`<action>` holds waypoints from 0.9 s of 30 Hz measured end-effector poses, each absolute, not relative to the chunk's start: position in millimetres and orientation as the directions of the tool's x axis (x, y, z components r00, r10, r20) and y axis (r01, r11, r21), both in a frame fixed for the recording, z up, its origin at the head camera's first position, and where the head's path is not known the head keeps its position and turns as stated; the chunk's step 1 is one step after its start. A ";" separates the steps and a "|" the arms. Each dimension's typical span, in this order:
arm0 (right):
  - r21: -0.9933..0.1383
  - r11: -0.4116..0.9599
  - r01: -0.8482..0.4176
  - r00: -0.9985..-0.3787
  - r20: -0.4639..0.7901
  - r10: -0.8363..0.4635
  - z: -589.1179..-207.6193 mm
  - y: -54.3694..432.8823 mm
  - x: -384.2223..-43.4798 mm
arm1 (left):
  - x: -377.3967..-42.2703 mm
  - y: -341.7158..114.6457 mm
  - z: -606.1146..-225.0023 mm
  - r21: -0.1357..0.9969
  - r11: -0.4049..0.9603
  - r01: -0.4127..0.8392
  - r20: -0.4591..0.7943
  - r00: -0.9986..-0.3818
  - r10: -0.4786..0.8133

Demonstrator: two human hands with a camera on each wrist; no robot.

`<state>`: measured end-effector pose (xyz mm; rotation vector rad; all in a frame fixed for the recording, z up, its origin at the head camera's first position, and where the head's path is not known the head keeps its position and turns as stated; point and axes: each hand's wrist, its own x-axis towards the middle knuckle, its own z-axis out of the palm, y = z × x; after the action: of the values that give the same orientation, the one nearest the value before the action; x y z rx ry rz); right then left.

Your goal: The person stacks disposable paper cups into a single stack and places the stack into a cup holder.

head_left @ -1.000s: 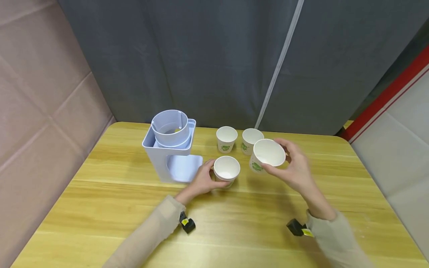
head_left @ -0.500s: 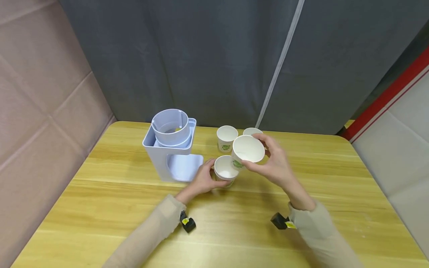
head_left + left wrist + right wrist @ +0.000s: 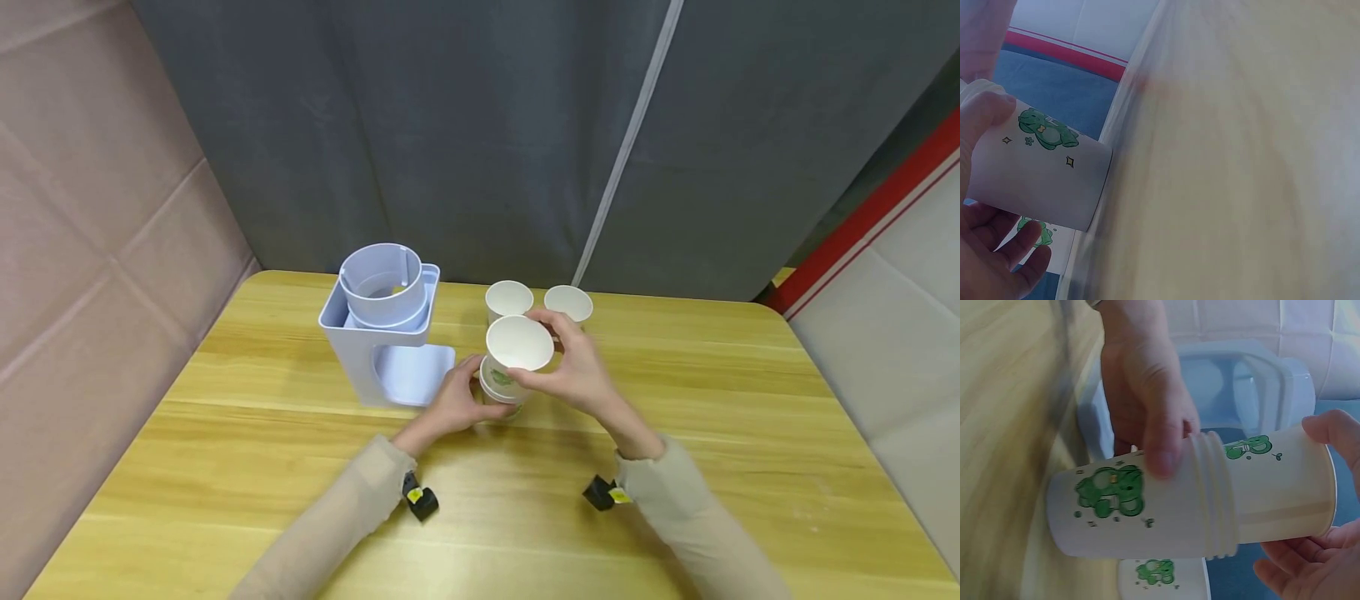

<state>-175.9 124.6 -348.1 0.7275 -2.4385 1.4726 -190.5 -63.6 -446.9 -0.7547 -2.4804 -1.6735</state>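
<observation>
A small stack of white paper cups (image 3: 1172,534) with green cartoon prints stands upright on the table. My left hand (image 3: 456,403) grips it from the left, thumb on the near side and fingers behind. Above it, my right hand (image 3: 576,372) holds another paper cup (image 3: 519,343) near its rim, between thumb and fingers. In the right wrist view that cup's lower part (image 3: 1285,500) is inside the stack's mouth, with much of its wall still showing. Two more paper cups, a left one (image 3: 509,295) and a right one (image 3: 568,302), stand just behind, partly covered by the right hand and its cup.
A light blue plastic stand (image 3: 347,350) with a round cylinder (image 3: 384,310) in its top is left of the cups, its flat base (image 3: 416,375) beside my left hand. The wooden table (image 3: 225,467) ends at a grey curtain (image 3: 480,150) behind.
My right hand has carried its cup leftward from beside the stack to over it, then down into its mouth. The left hand and the stack have stayed in place.
</observation>
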 end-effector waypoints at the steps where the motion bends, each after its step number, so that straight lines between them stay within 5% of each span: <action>1: -0.769 0.386 -0.509 -0.857 0.411 -0.312 -350.8 124.2 -176.9 | -190.4 -63.7 -447.1 0.856 0.293 0.426 0.313 -0.878 0.362; 27: -0.723 0.461 -0.515 -0.849 0.357 -0.389 -391.2 123.7 -179.8 | -187.9 -61.7 -446.9 0.837 0.330 0.436 0.329 -0.884 0.332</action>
<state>-179.8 123.7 -391.2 0.7976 -2.5615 1.3427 -187.9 -61.7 -446.9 -0.7189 -2.4806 -1.6108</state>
